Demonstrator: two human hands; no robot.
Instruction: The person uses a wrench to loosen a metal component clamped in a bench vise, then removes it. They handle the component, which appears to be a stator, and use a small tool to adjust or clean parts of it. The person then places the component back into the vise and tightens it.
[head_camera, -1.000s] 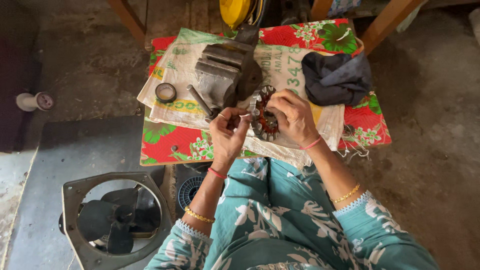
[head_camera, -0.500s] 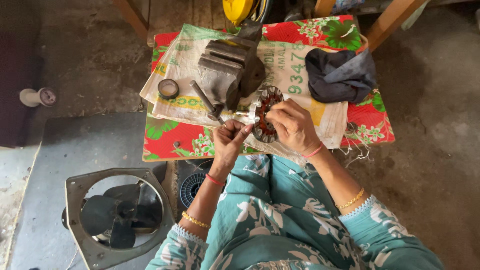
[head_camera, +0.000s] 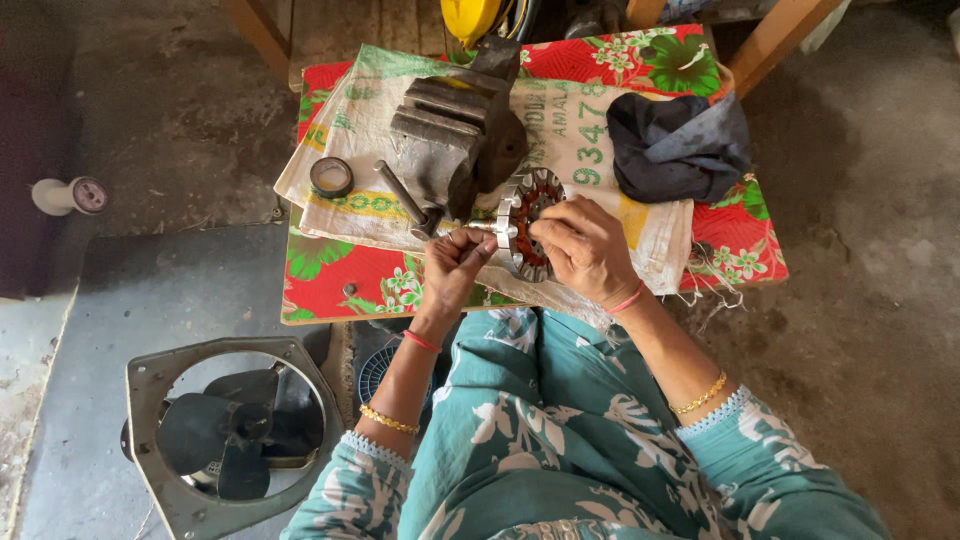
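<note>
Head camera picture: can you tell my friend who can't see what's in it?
A person's right hand holds a round metal motor ring with copper coils, the left hand pinching beside it. Behind sits a grey metal vise on a red flowered table; a grey fan lies below.

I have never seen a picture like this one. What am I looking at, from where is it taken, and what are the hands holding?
The picture comes from a camera worn on a person's head, looking straight down at their own lap and two bare hands. No machine is at work here.

The right hand grips a round motor stator with copper windings, held on edge. The left hand pinches something small and pale against its rim; what it is cannot be told.

They work over a low table covered with a red flowered cloth and a printed sack. On it stand a grey bench vise, a small round ring and a dark bundled cloth. On the floor at lower left lies an exhaust fan in a metal frame.
</note>
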